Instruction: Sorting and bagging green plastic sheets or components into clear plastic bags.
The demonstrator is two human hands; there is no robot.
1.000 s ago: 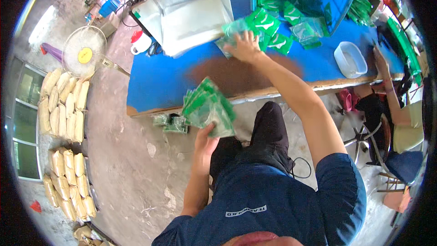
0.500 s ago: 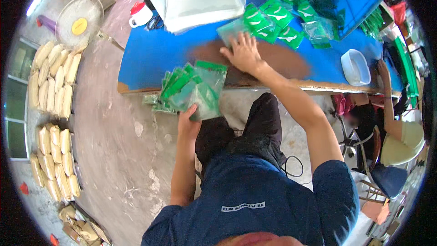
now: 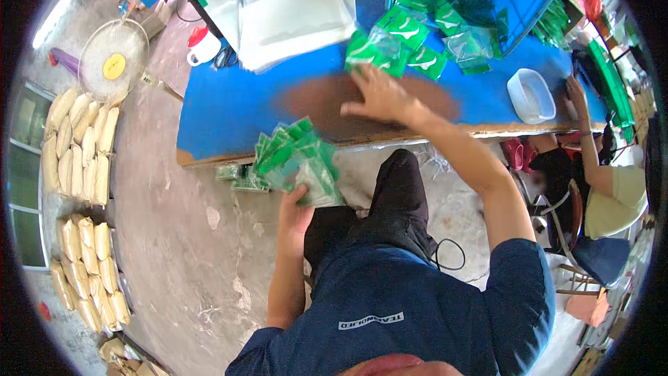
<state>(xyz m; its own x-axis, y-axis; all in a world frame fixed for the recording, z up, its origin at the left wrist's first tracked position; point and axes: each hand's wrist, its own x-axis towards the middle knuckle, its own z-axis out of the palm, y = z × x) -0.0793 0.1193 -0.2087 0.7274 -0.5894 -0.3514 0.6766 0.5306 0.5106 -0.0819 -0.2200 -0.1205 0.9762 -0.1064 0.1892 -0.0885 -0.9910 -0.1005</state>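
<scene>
- Floor [image 3: 181,237]: grey concrete, marked with pale patches, extending left of and beneath the table.
- Table [image 3: 236,104]: blue top with a brown patch toward the near edge; the near edge is pale and brown.
- Sacks [image 3: 80,146]: tan, stacked in two groups at far left, near the window.
- Seated person [image 3: 612,202]: at the right, in a yellow-green top, one hand at the table's right end.
- Blue bin [image 3: 529,0]: tilted at the table's far side, its opening toward the loose packets.
- Pale box [image 3: 223,10]: open, on the table's far left, containing white sheets [image 3: 296,17].
- Round fan [image 3: 132,59]: mesh guard and yellow centre, left of the table.
- Loose packets [image 3: 403,31]: green and clear, overlapping on the table just before the bin.
- Held packets [image 3: 299,160]: green and clear, spread like cards, before the table's near edge.
- Right hand [image 3: 386,97]: fingers extended, thumb apart, grasping nothing visible; fingertips at the nearest loose packet, contact undeterminable.
- Left hand [image 3: 296,212]: gripping the held packets by their lower end, thumb uppermost.
- Plastic container [image 3: 518,97]: translucent, rectangular, near the table's right end.
- Mug [image 3: 204,47]: white with a red top, at the table's left edge.
</scene>
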